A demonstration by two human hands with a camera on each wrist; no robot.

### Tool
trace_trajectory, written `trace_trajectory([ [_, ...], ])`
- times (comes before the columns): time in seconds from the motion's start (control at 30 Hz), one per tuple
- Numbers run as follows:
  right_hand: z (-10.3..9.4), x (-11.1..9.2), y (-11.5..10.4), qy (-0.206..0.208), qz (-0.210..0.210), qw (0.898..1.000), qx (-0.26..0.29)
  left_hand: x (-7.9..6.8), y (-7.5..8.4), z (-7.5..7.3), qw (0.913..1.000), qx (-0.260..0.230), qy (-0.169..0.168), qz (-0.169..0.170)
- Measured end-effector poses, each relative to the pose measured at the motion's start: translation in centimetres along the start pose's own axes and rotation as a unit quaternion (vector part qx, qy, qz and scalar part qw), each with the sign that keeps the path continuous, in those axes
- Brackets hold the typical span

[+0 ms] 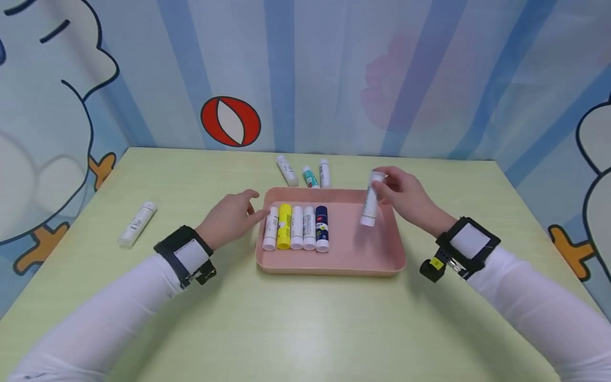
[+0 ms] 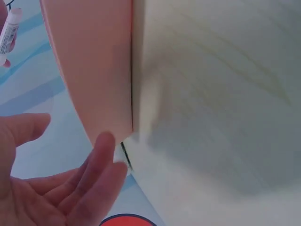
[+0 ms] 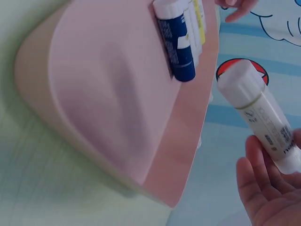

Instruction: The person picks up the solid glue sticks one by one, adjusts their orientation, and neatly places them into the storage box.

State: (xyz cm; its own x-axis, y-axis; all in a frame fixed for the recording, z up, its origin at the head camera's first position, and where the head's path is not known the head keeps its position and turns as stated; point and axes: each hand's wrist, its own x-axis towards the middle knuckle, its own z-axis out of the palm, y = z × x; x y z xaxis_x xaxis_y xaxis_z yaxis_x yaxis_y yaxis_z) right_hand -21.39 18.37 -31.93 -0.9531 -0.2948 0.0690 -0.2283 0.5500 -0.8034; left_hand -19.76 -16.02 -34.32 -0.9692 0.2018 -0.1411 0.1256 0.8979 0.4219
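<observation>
The white glue stick (image 1: 372, 198) is hanging, a little tilted, above the right part of the pink tray (image 1: 363, 252), and the right hand (image 1: 406, 195) is gripping it near its upper end with thumb and fingers. From where I am standing, I am seeing the left hand (image 1: 232, 218) waiting just beside the left wall of the tray, its fingers loose and apart, holding nothing. Inside the tray, a row of sticks is occupying the left half: I am counting three white sticks (image 1: 297, 228), one yellow stick (image 1: 284, 226) and one dark blue stick (image 1: 322, 228), so five together. The dark blue one is lying nearest to the raised stick. Behind the tray, three more are lying on the table (image 1: 305, 329): two white sticks (image 1: 287, 170) and, between them, one teal stick (image 1: 310, 177), whose lower end the back rim is hiding. One single white stick (image 1: 137, 225) is resting well apart on the left. In total, ten sticks are showing.
</observation>
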Motion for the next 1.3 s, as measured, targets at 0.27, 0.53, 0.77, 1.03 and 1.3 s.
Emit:
trace_trajectory([
  [0.27,-0.2,0.0,0.6,-0.064,0.026,0.993,-0.092,0.4,0.0,1.2,0.9935,-0.068,-0.08,-0.043],
  [0.53,0.6,0.5,1.3,-0.081,0.046,0.977,-0.191,0.6,0.4,1.6,0.9925,-0.092,-0.064,-0.048],
  [0.77,1.3,0.8,1.7,-0.096,0.06,0.964,-0.239,0.8,0.3,2.0,0.9928,-0.093,-0.047,-0.058],
  [1.03,2.3,1.0,2.1,-0.081,0.034,0.956,-0.28,0.7,0.4,1.8,0.9932,-0.091,-0.044,-0.057],
  [1.3,3.7,1.5,2.2,-0.069,0.015,0.929,-0.362,0.7,0.6,1.8,0.992,-0.095,-0.05,-0.067],
])
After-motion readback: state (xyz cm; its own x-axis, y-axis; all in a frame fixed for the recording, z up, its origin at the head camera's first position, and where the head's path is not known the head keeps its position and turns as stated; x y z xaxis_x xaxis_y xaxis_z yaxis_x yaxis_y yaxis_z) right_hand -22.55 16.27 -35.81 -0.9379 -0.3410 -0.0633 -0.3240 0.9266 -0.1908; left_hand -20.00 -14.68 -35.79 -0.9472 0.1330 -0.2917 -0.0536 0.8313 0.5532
